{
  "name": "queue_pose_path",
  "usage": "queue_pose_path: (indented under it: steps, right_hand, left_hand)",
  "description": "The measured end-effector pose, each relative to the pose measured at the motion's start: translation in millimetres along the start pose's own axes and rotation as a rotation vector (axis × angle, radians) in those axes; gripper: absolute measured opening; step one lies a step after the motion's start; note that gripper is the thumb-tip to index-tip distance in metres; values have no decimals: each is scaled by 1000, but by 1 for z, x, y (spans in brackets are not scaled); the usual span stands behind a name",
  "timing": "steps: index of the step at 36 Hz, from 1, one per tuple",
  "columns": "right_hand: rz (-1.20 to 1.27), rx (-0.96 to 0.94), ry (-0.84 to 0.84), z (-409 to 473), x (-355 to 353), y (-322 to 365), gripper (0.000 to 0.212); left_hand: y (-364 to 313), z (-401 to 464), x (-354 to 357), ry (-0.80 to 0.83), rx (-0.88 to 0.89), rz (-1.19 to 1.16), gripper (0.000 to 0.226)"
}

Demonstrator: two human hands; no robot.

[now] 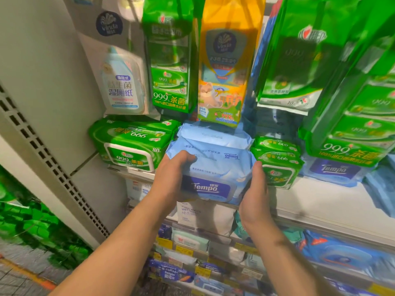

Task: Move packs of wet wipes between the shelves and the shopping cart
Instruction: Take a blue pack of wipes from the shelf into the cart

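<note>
The Tempo pack (210,167) lay on the shelf (320,195) between the large wipes pack (130,144) at left and the small stacked packs (277,161) at right, beneath hanging bags (224,60).

A white shelf (320,201) runs across the view, its front edge sloping down to the right. Toward its left end lies a large green wipes pack (130,144), label upside down at the back. Just right of it rests a stack of light blue Tempo packs (213,150), the top one overhanging the front edge (both hands are on it). Next come two small green packs (277,161), stacked. Near the right end lies another blue Tempo pack (335,169). Lower shelves (333,233) carry more packs, blurred.
</note>
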State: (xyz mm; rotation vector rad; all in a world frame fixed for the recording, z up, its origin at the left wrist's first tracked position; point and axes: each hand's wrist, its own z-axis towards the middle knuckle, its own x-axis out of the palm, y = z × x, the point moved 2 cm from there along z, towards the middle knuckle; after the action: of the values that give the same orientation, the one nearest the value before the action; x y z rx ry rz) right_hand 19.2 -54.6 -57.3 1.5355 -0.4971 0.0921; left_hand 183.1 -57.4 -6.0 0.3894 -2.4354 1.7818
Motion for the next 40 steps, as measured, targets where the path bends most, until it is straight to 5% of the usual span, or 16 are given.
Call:
queue_pose_path:
  steps: [10,20,30,40]
  right_hand:
    - [58,-21,-68,2,2,-2,44]
    - [107,72,35,10,1,-2,54]
    - [121,147,34,8,10,7,57]
    - [46,150,82,-18,6,28,59]
  left_hand:
    - [0,-1,1,68,23,15,13]
    - [-2,2,5,189,13,-36,14]
    - [0,6,7,124,-10,-25,32]
    - [-2,-23,0,162,9,-42,13]
